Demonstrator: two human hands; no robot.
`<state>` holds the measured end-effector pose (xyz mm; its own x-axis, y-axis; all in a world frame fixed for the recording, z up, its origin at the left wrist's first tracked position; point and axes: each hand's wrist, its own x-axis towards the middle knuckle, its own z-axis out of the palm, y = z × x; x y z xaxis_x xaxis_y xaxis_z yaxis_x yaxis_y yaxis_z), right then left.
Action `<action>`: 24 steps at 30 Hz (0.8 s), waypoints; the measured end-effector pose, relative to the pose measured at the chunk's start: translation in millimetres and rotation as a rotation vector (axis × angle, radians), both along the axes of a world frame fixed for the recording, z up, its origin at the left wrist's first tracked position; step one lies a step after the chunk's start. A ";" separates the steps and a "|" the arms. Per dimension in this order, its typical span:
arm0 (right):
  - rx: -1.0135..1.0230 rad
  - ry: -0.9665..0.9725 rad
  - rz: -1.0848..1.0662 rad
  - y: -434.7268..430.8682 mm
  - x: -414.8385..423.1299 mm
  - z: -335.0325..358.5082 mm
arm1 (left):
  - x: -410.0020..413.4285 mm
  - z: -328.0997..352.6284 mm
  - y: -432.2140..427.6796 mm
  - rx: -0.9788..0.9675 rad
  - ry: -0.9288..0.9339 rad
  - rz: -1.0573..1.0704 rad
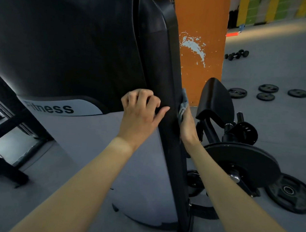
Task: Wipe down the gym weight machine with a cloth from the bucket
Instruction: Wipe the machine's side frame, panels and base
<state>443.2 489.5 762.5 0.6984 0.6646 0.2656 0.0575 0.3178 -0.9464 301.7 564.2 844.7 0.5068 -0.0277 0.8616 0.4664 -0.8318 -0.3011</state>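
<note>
Presses grey cloth (183, 103) under flat right grip (187, 125) on weight machine panel (165, 77), three-o'clock edge; rests curled, empty left grip (141, 113) at nine; leaves open floor (277, 68) at two.

A grey rubber floor (273, 72) is carrying four black round weight plates (268, 88) lying flat at far right and black dumbbells (237, 54) beyond them. Another black plate (288, 192) is lying nearer, and a grey-and-black weight machine (143, 168) is standing beside an orange pillar (199, 74).

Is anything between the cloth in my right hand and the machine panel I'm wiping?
Nothing visible. The right hand presses the grey cloth straight against the right side of the black upright panel. The fingers are hidden behind the panel's edge.
</note>
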 end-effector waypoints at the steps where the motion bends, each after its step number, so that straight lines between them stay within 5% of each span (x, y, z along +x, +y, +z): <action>1: -0.037 0.012 0.007 -5.0 -1.3 -14.0 | 0.1 -0.3 -2.0 -0.012 0.000 0.007; 5: -0.245 0.053 0.007 -18.2 -8.5 -39.7 | 0.2 -2.7 -8.6 -0.031 0.009 0.036; 14: -0.037 -0.135 -0.033 -33.8 -27.5 3.6 | 3.2 -8.6 -15.9 -0.002 0.017 0.121; 20: -0.355 0.079 -0.036 -44.6 -45.5 -77.6 | 3.6 -8.7 -20.7 -0.010 0.056 0.185; 24: -0.347 0.119 -0.022 -40.9 -42.8 -48.2 | 4.9 -8.8 -24.0 0.020 0.066 0.228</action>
<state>400.4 448.6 714.2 0.7258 0.6855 -0.0571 -0.0560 -0.0239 -0.9981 306.7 540.2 835.8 0.5571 0.0771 0.8269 0.6200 -0.7010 -0.3524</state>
